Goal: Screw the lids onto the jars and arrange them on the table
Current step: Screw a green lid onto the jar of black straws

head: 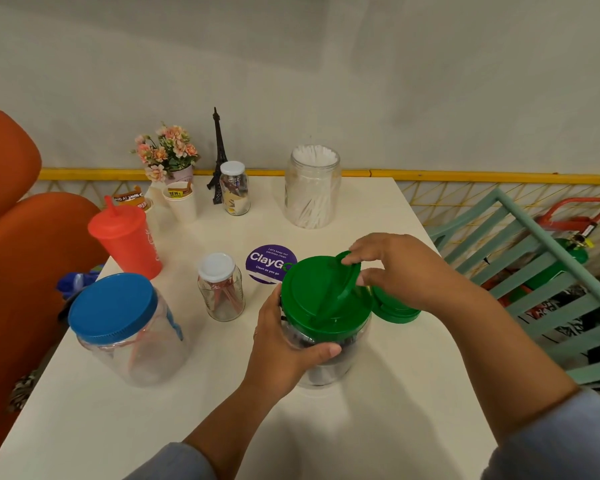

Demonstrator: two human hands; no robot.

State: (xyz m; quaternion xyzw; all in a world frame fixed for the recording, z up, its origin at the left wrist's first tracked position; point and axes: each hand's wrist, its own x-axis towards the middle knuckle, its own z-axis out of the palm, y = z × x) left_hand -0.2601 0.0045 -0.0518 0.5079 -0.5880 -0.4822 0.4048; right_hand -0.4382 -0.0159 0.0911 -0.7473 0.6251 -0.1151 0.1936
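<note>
The jar [328,367] with the green lid [312,296] stands on the white table [118,427]. The left hand [284,351] grips its clear body, and the right hand [402,271] pinches the raised handle [347,282] on the lid. Just behind this jar a purple sticker [267,263] reads "ClayGo" and "Clean as you go". I count five jars: this one, a blue-lidded jar [125,330] to its left, two small white-lidded jars, one close at its left [222,289] and one far behind [235,188], and an open jar of white sticks [312,188] behind. A second green lid [395,311] lies at its right, partly hidden.
</note>
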